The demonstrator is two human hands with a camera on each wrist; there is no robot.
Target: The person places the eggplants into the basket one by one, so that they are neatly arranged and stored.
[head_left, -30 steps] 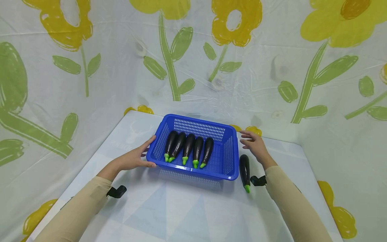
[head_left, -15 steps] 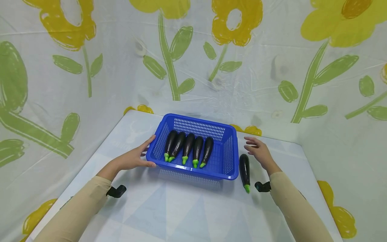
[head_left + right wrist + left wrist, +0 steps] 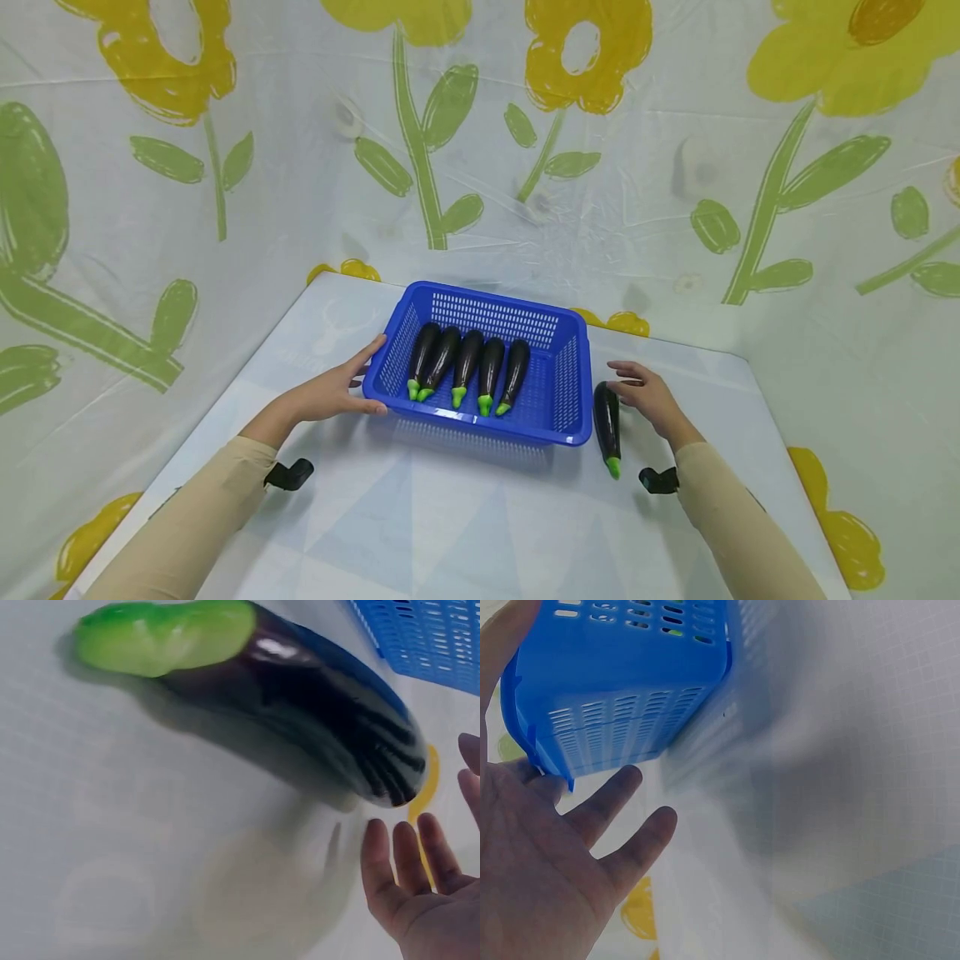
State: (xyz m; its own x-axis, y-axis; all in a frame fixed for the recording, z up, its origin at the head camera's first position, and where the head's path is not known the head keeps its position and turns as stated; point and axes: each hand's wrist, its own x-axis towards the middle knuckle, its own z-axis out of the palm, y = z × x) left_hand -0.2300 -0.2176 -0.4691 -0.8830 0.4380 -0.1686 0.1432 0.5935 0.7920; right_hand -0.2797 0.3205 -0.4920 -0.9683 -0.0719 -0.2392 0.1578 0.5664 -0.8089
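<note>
A blue basket with slotted walls holds several dark eggplants with green stem ends, lying side by side on its left. My left hand rests against the basket's left end, thumb by the front corner and index fingertip at the side rim. In the left wrist view its other fingers stretch out beneath the rim. One more eggplant lies on the table right of the basket, stem end toward me. My right hand hovers at its far, rounded end, fingers loosely bent; in the right wrist view they stand apart from it.
A pale table with light blue triangles carries everything. Behind and beside it hangs a white cloth printed with yellow flowers. A small black wrist camera juts from the right sleeve, near the lone eggplant.
My right hand has drawn back from beside the basket's right rim, moving right and toward me to the lone eggplant's far end. Left hand, basket and eggplants have stayed in place.
</note>
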